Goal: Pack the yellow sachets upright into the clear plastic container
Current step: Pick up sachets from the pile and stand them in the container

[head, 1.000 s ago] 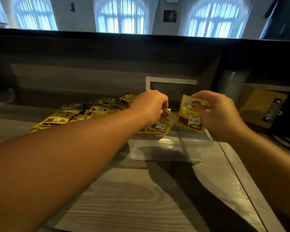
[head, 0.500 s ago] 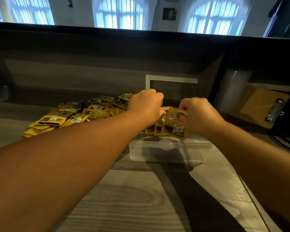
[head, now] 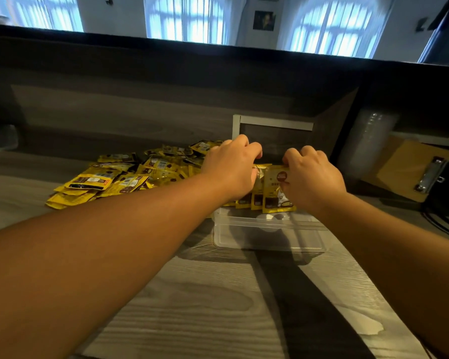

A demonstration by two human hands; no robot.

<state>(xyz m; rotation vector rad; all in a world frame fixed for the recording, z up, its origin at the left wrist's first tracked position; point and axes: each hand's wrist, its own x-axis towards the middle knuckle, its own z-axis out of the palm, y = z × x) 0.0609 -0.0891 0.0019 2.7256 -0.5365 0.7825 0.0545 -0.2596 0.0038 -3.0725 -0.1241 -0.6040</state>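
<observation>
A clear plastic container (head: 270, 237) sits on the wooden table in the middle of the view. Just above its far rim, both hands hold a small bunch of upright yellow sachets (head: 274, 190). My left hand (head: 231, 167) grips the bunch from the left side. My right hand (head: 311, 174) pinches the front sachet, with a cat picture, by its top right. A loose pile of yellow sachets (head: 119, 177) lies flat on the table to the left of the container. The container's inside looks bare apart from a round mark on its base.
A dark counter wall rises behind the table. A white-framed panel (head: 272, 124) stands behind the hands. A brown clipboard (head: 410, 169) leans at the right, with cables below it and a stack of clear cups (head: 368, 141) beside it.
My right hand brought its sachet leftward and joined it to the bunch in my left hand. Both hands now hold the bunch together over the container's far edge.
</observation>
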